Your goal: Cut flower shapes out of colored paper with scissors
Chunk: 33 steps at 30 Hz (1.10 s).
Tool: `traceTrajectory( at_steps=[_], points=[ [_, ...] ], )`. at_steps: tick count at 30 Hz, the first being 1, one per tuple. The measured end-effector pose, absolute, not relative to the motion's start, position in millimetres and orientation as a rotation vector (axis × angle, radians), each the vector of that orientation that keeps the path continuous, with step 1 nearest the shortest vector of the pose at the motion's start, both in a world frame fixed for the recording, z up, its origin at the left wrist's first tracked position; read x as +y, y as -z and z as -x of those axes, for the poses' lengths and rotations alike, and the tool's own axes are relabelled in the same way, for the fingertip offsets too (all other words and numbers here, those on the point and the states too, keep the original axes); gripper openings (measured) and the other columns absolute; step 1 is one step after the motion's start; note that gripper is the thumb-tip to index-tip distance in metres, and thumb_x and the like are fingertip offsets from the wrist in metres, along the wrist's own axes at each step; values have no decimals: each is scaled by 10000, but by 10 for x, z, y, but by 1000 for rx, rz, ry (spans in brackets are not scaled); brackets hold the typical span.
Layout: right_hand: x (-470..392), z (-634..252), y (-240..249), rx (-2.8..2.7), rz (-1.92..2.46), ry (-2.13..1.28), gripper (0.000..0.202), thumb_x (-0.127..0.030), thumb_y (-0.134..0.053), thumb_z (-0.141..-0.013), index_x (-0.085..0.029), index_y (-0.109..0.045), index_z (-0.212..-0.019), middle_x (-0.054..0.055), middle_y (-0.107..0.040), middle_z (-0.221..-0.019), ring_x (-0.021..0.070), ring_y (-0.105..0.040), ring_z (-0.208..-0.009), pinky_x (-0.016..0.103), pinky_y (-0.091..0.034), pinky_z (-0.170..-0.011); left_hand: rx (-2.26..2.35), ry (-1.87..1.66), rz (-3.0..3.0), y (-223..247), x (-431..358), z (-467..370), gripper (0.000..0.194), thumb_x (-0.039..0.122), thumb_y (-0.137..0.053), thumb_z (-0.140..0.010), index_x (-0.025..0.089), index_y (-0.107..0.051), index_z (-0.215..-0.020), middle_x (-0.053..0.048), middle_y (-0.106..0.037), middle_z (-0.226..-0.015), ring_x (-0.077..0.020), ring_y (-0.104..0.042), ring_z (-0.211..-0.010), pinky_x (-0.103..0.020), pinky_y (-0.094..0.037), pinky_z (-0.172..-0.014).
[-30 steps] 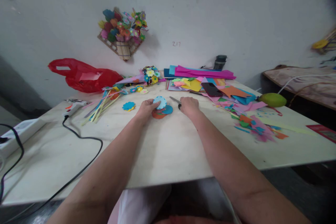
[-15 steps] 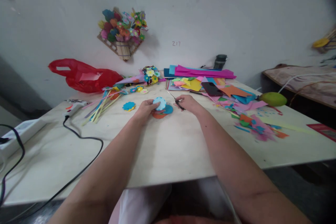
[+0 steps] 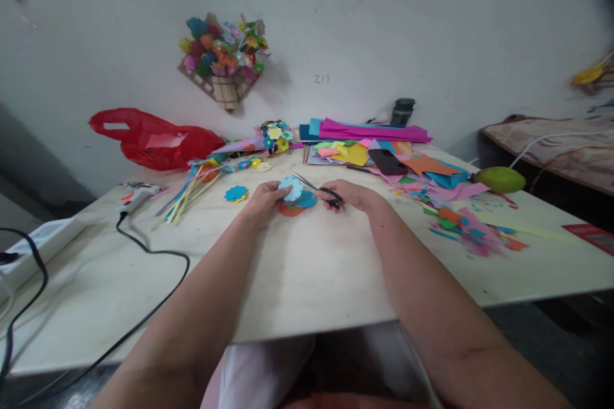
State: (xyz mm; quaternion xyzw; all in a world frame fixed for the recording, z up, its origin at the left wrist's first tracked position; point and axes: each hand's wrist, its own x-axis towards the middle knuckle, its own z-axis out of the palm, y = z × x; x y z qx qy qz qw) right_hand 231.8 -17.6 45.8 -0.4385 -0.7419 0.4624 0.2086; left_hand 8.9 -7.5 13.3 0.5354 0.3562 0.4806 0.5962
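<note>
My left hand (image 3: 265, 199) pinches a light blue scalloped paper disc (image 3: 290, 189) near the middle of the table. My right hand (image 3: 346, 195) is closed on the black handles of a pair of scissors (image 3: 314, 187), whose slightly parted blades point up and left at the disc's right edge. Beneath the disc lie a blue paper circle (image 3: 307, 199) and an orange one (image 3: 290, 211), both partly hidden. Left of my left hand rests a blue scalloped piece (image 3: 235, 193) with yellow under it.
Paper strips (image 3: 189, 195) and a red plastic bag (image 3: 163, 144) lie at the left, beside a glue gun (image 3: 139, 197) and a power strip (image 3: 43, 246). Coloured sheets (image 3: 369, 132), a phone (image 3: 386, 162), paper scraps (image 3: 472, 233) and a green fruit (image 3: 501, 179) are at the right.
My right hand has turned and moved slightly down, and the scissors have swung left, bringing the blades to the disc. My left hand has barely moved.
</note>
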Motion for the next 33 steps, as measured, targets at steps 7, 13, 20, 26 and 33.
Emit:
traceTrajectory(
  at_steps=[7,13,20,26,33],
  points=[
    [-181,-2317,-452,-2083,1195,-1348,275,-404,-532,-764,-139,-525,-689,6,-569,-577,65,-478,-423,176,-319,-378,815,-1111,-1267,-99,-39,-74,204,255,-714,-641,102,-622,-740,-24,-604,-613,-107,-579,-563,-220,-479,-590],
    [-162,-2310,-428,-2076,1188,-1395,255,-396,-517,-766,-148,-521,-704,-5,-566,-556,72,-487,-416,181,-323,-379,804,-1107,-1253,-101,-48,-87,229,262,-721,-632,98,-631,-764,-39,-628,-658,-118,-595,-604,-244,-486,-640],
    [-156,-2306,-417,-2071,1182,-1405,186,-330,-524,-759,-152,-527,-704,-19,-562,-536,69,-469,-389,186,-314,-374,791,-1109,-1240,-136,-73,-98,248,247,-738,-594,97,-625,-755,-47,-643,-684,-129,-609,-614,-251,-489,-639],
    [-164,-2301,-421,-2077,1180,-1402,210,-338,-515,-769,-148,-522,-679,-17,-551,-523,66,-453,-383,188,-308,-376,786,-1101,-1249,-151,-87,-106,224,234,-731,-599,106,-609,-736,-44,-646,-683,-132,-615,-629,-249,-493,-655],
    [-166,-2296,-423,-2070,1203,-1403,220,-363,-518,-769,-152,-522,-706,-24,-549,-528,62,-453,-385,184,-287,-366,778,-1075,-1281,-146,-86,-97,251,270,-732,-602,108,-628,-762,-69,-666,-725,-159,-630,-667,-273,-498,-703]
  ],
)
